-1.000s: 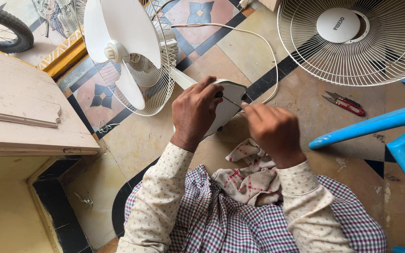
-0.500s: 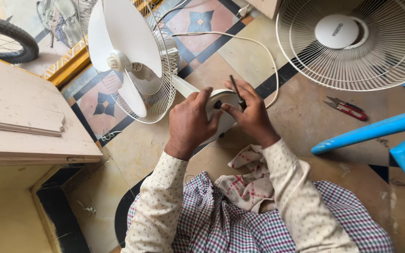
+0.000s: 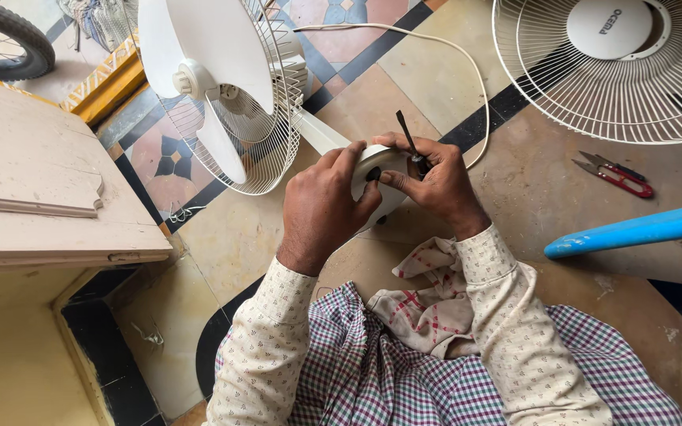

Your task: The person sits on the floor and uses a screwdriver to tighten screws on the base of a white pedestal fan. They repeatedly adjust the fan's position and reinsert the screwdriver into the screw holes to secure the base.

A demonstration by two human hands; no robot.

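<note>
Together both hands grip the white fan base (image 3: 372, 170) low over the tiled floor (image 3: 404, 87): the left hand (image 3: 321, 201) wraps its side, the right hand (image 3: 428, 177) pinches a dark screwdriver (image 3: 406, 132) against it. Red snips (image 3: 613, 173) lie well apart.

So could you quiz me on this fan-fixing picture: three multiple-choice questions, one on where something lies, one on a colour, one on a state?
1. Where do the red-handled snips lie?
A. on the wooden board
B. on the floor below the loose fan guard
C. in the lap

2. What colour is the fan blade?
A. white
B. black
C. blue

3. The right hand is:
A. empty
B. flat on the floor
C. gripping a thin dark tool

Answers:
1 B, they rest on tiles under the guard.
2 A, plainly white.
3 C, fingers close round it.
</note>
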